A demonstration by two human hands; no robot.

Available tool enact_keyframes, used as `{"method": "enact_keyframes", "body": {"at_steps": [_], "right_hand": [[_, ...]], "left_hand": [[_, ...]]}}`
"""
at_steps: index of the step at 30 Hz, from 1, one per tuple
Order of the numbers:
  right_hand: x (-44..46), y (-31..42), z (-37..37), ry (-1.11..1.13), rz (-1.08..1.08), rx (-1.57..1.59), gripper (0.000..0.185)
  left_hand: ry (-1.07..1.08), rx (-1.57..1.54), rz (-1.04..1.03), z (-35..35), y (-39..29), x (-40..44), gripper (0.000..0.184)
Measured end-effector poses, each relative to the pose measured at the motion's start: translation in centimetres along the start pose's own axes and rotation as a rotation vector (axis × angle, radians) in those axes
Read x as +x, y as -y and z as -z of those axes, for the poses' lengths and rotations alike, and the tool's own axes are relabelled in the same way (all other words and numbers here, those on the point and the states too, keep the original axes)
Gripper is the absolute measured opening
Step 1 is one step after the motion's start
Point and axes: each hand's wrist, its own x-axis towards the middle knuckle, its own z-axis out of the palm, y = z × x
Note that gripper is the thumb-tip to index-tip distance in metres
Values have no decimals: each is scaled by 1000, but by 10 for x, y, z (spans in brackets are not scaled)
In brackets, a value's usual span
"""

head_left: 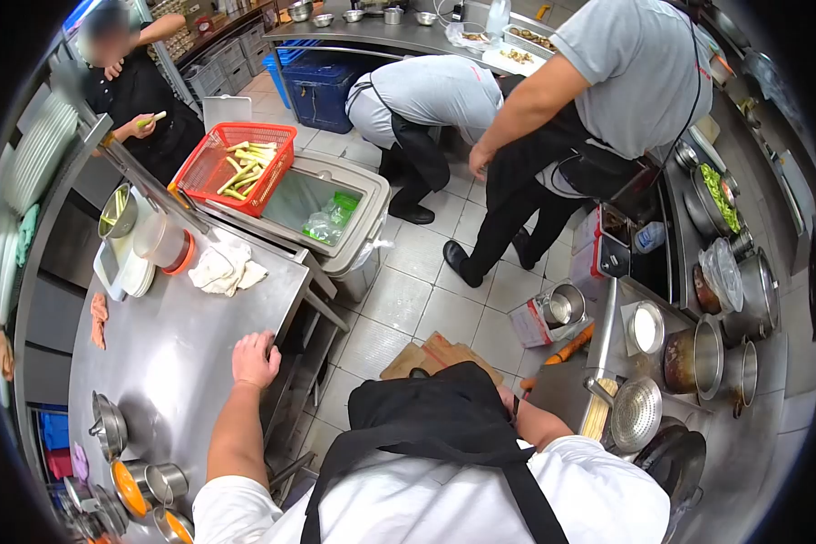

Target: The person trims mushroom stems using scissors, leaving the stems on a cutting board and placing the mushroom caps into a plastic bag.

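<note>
My left hand (257,359) rests at the edge of the steel worktable (181,354), its fingers curled over the rim. On that table, farther from the hand, lies a crumpled white cloth (227,267). My right hand (508,399) is mostly hidden beside my black apron (435,408); its fingers do not show clearly. Near it an orange handle-like object (569,344) leans by the right-hand counter. Flattened cardboard (444,354) lies on the floor in front of me.
A red basket of pale green stalks (245,172) sits on a grey bin (335,245). One co-worker (426,100) bends down and another (626,82) stands in the aisle. A person in black (145,100) holds a stalk. Pots (694,358) and a skimmer (636,412) line the right counter.
</note>
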Motion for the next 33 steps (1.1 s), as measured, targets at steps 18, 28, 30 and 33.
{"method": "enact_keyframes", "body": {"at_steps": [18, 28, 30, 33], "right_hand": [[-11, 25, -3, -42, -116, -245, 45], [-22, 30, -6, -109, -142, -349, 58], [-8, 14, -5, -102, -66, -423, 49], [5, -8, -5, -53, -150, -17, 41]], "left_hand": [[3, 11, 4, -2, 0, -1, 29], [27, 12, 7, 0, -3, 0, 30], [20, 12, 0, 1, -4, 0, 30], [9, 16, -7, -2, -2, -1, 30]]}}
